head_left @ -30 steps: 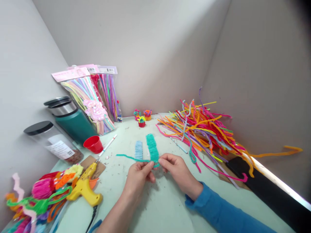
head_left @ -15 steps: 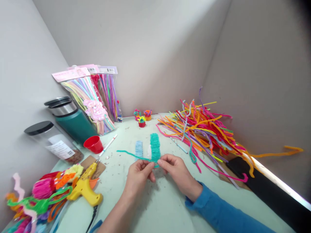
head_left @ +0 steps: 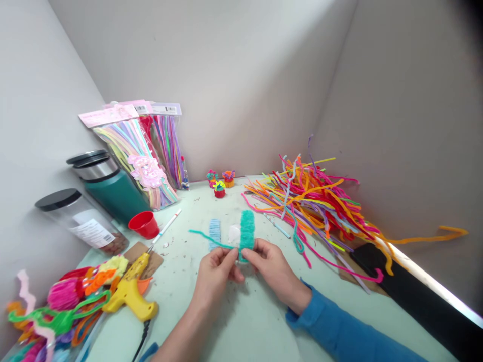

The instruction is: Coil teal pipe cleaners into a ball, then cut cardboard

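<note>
Both hands meet over the pale green table. My left hand and my right hand pinch the lower end of a teal pipe-cleaner coil that stands upright between them. A loose teal tail of the same pipe cleaner trails off to the left. A light blue coil lies flat on the table just behind my left hand, with a small white scrap beside it.
A heap of loose coloured pipe cleaners fills the right. At left stand packets of pipe cleaners, a teal flask, a clear jar, a red cup and a yellow glue gun. Small finished figures sit at the back.
The teal coil has swung from leaning left to standing upright and shifted slightly right in my fingers. The white scrap beside it has come into view.
</note>
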Tool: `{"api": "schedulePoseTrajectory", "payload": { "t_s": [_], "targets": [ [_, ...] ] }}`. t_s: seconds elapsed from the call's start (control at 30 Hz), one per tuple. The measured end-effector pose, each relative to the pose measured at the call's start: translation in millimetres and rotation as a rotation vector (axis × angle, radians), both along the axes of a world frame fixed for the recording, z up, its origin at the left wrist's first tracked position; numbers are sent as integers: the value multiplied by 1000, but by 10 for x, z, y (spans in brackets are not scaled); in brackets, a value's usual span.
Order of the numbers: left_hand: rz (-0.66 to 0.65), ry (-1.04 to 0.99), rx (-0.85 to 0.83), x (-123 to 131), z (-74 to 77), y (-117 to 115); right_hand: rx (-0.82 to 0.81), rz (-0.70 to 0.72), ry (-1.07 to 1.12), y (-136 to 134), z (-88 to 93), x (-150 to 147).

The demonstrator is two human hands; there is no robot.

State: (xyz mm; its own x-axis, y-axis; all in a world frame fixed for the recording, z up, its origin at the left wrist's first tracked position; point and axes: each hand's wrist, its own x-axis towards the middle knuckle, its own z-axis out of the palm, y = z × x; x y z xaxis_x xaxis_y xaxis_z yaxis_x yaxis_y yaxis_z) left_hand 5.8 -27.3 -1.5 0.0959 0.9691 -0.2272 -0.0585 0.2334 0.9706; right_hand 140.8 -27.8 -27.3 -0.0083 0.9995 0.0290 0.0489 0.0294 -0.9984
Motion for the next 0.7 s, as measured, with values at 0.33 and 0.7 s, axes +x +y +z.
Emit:
{"api": "schedulePoseTrajectory", "payload": {
  "t_s": [0.33, 0.7],
  "targets": [
    [38, -21, -41, 7, 7, -6, 32, -69, -16, 5, -51, 4],
    [31, 95, 4, 10, -7, -22, 72, -105, -91, -15, 7, -20]
  ]
}}
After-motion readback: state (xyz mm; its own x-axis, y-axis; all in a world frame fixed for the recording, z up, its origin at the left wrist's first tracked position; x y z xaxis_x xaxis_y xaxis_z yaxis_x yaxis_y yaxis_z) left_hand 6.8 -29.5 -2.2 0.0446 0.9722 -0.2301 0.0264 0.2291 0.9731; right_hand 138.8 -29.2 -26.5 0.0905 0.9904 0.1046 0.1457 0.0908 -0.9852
